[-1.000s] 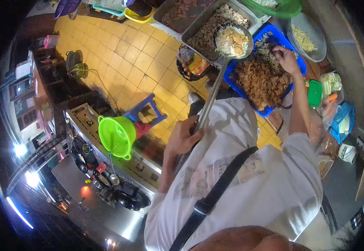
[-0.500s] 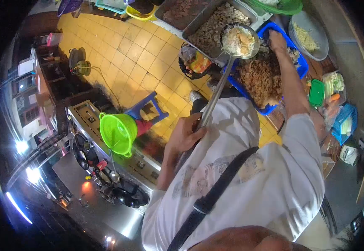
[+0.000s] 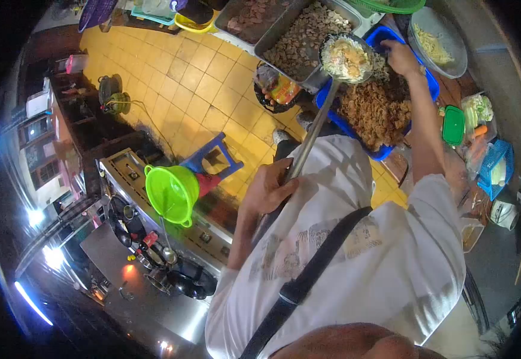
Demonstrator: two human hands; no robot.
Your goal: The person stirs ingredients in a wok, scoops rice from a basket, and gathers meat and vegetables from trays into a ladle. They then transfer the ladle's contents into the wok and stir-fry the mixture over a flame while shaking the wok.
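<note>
My left hand [image 3: 269,190] is closed round the long metal handle of a large ladle [image 3: 318,133]. The ladle's round bowl holds pale shredded food [image 3: 345,58] topped with an orange-brown heap. It hangs over the near corner of a metal pan of chopped pieces [image 3: 308,39] and the edge of a blue tray [image 3: 434,90]. My right hand [image 3: 403,58] is above the far part of that tray, fingers curled and pointing down; whatever they hold is hidden. Brown crumbly food [image 3: 371,113] fills much of the tray, with greyish pieces at its far end.
A bowl of pale strips [image 3: 433,45], a green-lidded box [image 3: 453,125] and a blue basket [image 3: 494,170] stand right. Left are a lime-green colander [image 3: 173,194], a blue stool [image 3: 218,154] and a stove with pans [image 3: 191,278]. A filled dark basket [image 3: 275,87] sits on the yellow floor.
My right hand has risen slightly out of the tray's food, its fingers showing more. The ladle's bowl has shifted a little to the right; my left hand keeps its grip on the handle.
</note>
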